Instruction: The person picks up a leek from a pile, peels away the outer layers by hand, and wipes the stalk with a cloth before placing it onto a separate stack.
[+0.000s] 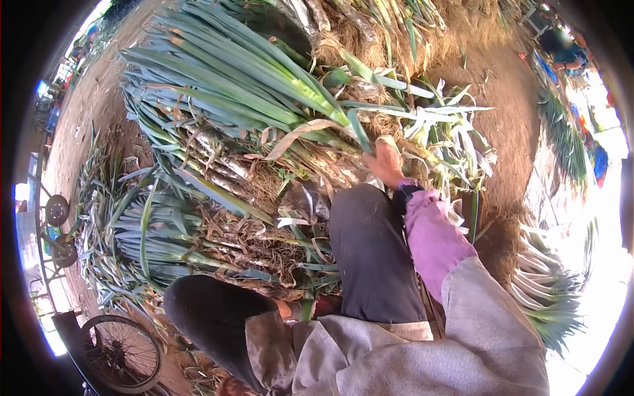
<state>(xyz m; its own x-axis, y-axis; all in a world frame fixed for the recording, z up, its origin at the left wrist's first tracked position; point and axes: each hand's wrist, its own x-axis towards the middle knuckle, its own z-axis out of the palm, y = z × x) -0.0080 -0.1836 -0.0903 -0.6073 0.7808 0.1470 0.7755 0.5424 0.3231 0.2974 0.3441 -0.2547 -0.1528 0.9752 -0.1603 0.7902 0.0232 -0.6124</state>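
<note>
In the head view, the right hand [385, 162] is at the near right end of the big leeks [264, 86], just beyond the knee [363, 204], with a leaf [358, 130] at its fingers [388, 146]. The fingers are bent inward; I cannot tell whether they are clamped on the leaf. The left hand cannot be made out.

The leaf could tear or slip if pulled hard with a thin hold. The leeks overlap loosely, so a tug might drag neighbours along or make the pile slide; the dry leaf [300, 135] across them could snag too.

The leaf's long axis runs from the hand to the far side, leaning slightly left. The leeks' tops point far left, their long axis slanting back to near right.
</note>
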